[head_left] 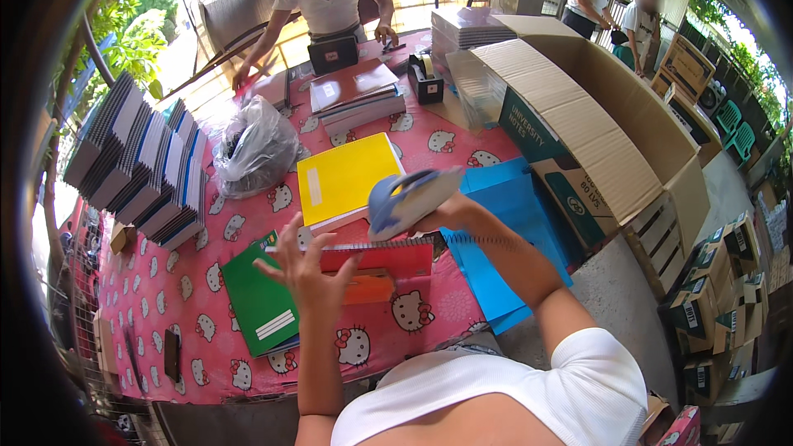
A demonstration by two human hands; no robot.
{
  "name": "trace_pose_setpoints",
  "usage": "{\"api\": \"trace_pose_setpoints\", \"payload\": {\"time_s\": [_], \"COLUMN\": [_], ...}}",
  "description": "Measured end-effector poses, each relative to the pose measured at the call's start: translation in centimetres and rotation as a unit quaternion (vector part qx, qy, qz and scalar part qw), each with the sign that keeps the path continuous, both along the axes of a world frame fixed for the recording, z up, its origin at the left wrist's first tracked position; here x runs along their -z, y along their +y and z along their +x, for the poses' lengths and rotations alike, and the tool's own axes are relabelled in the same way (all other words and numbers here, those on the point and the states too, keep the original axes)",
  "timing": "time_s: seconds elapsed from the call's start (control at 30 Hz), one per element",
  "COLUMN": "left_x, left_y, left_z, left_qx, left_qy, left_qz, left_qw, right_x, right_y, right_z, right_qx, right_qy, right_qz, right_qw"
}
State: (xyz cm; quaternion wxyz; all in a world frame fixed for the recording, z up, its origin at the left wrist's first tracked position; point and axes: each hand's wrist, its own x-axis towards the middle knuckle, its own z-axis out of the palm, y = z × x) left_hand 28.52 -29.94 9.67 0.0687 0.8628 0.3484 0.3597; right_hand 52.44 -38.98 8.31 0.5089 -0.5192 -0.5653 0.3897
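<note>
your left hand (312, 271), fingers apart; right hand (447, 215) clamps blue-handled tool (405, 204); red notebook (415, 259) looks light, bendy: pinch spiral edge (392, 243).

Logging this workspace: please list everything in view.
Tablecloth: one, pink, centre
Spiral notebooks: many, dark, left
Plastic bag: one, translucent, left
Yellow notebook: one, yellow, centre
Green notebook: one, green, left
Red notebook: one, red, front
Blue sheets: several, blue, right
Book piles: several, mixed, far
Tape dispenser: one, black, far
Cartons: several, brown, right
Chairs: two, green, background
People: three, white tops, far
Handheld object: one, blue-white, right grip
Left grip: one, bare, by red notebook
Right grip: one, bare, centre
</note>
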Motion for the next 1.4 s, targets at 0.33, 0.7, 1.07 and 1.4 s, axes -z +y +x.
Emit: {"api": "trace_pose_setpoints", "payload": {"time_s": [0.33,0.7,1.07,1.4], "left_x": [1.5,0.9,1.8,3.6], "left_y": [2.8,3.2,4.7,5.8], "left_z": [-1.5,-1.6,-3.0,-3.7], "left_qx": [0.103,0.081,0.013,0.062], "left_qy": [-0.075,-0.120,-0.107,-0.230], "left_qz": [-0.073,-0.051,-0.061,-0.216], "left_qw": [0.989,0.988,0.992,0.947], "right_x": [-0.5,-2.0,-1.1,-3.5], "right_y": [2.4,2.5,6.5,7.3], "right_z": [-1.6,-2.2,-2.9,-3.5], "right_qx": [-0.012,-0.089,-0.046,-0.118], "right_qy": [-0.130,0.187,-0.131,0.017], "right_qz": [-0.068,-0.004,0.006,-0.053], "right_qw": [0.989,0.978,0.990,0.991]}}
